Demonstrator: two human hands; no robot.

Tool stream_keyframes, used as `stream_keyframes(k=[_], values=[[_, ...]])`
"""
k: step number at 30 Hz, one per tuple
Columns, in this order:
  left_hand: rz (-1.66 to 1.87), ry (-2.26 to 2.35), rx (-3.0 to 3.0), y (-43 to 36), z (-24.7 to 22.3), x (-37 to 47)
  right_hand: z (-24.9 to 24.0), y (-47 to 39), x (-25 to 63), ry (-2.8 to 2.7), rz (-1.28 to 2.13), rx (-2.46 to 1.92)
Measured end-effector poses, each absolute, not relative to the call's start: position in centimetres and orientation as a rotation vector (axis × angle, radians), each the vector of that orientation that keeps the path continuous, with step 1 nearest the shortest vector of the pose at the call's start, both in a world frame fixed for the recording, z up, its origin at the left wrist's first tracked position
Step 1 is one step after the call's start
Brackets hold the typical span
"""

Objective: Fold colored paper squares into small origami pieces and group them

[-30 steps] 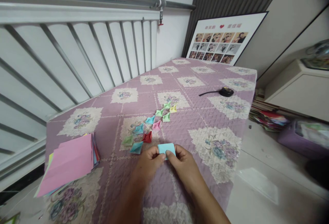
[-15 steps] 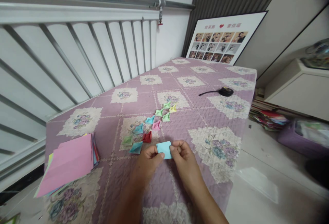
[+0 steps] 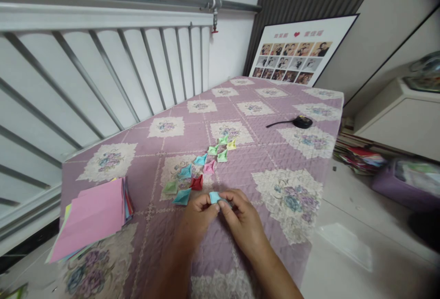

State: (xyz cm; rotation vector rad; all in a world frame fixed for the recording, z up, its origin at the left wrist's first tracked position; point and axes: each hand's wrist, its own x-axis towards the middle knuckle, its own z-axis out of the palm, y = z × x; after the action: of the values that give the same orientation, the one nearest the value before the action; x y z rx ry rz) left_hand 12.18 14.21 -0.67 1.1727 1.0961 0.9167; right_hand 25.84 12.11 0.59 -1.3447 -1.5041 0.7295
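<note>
A small folded piece of light blue paper (image 3: 215, 197) is pinched between both hands, low over the cloth. My left hand (image 3: 199, 214) grips its left side with thumb and fingers. From the right, my right hand (image 3: 240, 212) holds it, the thumb lying across the front and covering part of the paper. Just beyond the hands, several small folded paper boats sit in two slanting rows; among them are a blue one (image 3: 182, 196), a red one (image 3: 197, 182), a pink one (image 3: 209, 167) and a yellow one (image 3: 231, 144).
A stack of coloured paper sheets (image 3: 92, 216), pink on top, lies at the left table edge. Farther right rests a black tape-measure-like object (image 3: 302, 122) with a strap. A radiator (image 3: 103, 74) borders the left side; a photo board (image 3: 292, 51) leans at the far end.
My right hand has moved left and closed over the light blue paper, which now shows less of its surface. My left hand stays nearly in place.
</note>
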Motion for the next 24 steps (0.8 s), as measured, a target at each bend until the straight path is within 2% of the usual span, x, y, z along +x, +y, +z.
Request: stream_keyframes(k=[11,24], values=[[0.939,1.199,1.352,14.13,-0.35,12.54,0.39,12.20,25.84,-1.514,0.813,-1.358],[1.054,1.212,1.248,14.17,-0.37,12.36,0.26,12.23,25.60,-1.520,0.871,-1.400]])
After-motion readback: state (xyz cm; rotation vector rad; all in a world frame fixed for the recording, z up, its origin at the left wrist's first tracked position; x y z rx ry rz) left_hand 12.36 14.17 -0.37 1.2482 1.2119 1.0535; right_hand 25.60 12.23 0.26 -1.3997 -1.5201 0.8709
